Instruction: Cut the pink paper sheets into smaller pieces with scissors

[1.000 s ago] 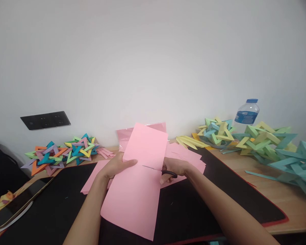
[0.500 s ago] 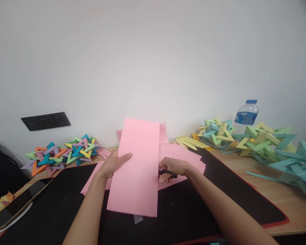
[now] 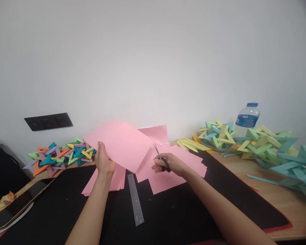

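If the pink paper (image 3: 119,146) gripped by our left fingers (image 3: 100,147) sags, scissors (image 3: 165,163) held in our right fingers (image 3: 156,166) could nick it.

The print on the ruler (image 3: 136,200) toward the front edge of the mat (image 3: 188,217) and on the bottle (image 3: 248,110) near the desk's (image 3: 295,209) back edge is illegible.
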`<state>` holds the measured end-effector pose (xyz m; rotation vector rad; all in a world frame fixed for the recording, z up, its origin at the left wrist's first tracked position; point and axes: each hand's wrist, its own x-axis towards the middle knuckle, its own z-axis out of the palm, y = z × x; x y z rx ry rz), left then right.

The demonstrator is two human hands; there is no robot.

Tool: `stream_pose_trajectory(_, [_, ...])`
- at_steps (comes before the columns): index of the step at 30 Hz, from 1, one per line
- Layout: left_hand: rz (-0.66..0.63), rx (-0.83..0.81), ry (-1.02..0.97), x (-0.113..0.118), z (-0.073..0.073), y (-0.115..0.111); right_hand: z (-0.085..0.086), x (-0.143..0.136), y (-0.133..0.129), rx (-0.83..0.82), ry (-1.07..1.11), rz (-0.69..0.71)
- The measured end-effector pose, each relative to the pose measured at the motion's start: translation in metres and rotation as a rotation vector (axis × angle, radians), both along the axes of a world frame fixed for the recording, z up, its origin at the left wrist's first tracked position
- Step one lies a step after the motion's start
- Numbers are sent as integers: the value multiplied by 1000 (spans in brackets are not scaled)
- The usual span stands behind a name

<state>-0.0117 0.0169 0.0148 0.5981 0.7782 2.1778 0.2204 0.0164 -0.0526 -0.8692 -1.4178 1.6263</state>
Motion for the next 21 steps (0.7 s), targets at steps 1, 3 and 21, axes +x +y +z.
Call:
stream_pose_trajectory(1, [-40,55,-2,0,0,0,0,-1,0,-1,27,-1])
stream_pose_trajectory(3, [-149,149,21,0,-1,0,-1,-3,0,-9,76,-8])
stream_pose_trajectory(21, [-832,163,188,41,-20,-22,-6,-22,-3,-211,414,72])
